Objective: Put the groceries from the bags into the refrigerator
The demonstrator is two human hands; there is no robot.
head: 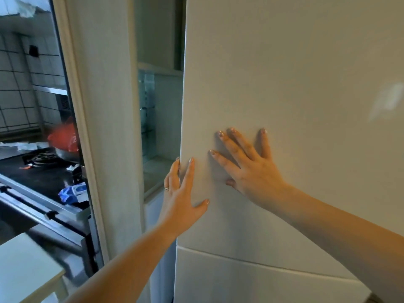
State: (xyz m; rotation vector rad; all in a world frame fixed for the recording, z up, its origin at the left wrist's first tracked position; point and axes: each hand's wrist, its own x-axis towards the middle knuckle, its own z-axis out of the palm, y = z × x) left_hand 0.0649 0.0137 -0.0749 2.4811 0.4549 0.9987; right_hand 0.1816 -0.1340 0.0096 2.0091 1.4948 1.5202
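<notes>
The kitchen lay off to the left through a doorway: tiled wall, a stove [41, 162], a red bag [65, 137] on the counter behind it and a blue packet [73, 192] near the front edge. Straight ahead of me stood the fridge, its upper door [295, 84] ajar, with a sliver of lit shelves [150, 119] showing in the gap.

My left hand [182, 193] was on the door's free edge, fingers straight, some wrapped round the edge and the thumb spread across the front. My right hand [251, 169] lay flat on the door face, fingers splayed apart and pressing, holding nothing. The lower door [251, 281] was shut.

No groceries were in either hand; the only bag I could see was the red one back in the kitchen, well apart from the fridge. Whether the door was opening or closing I could not tell.

The risk, as I judged it, was to the left fingers: if the right palm pushed the door home while they were round the edge, they would be pinched. A half-closed door could also drift open and let the cold out.
</notes>
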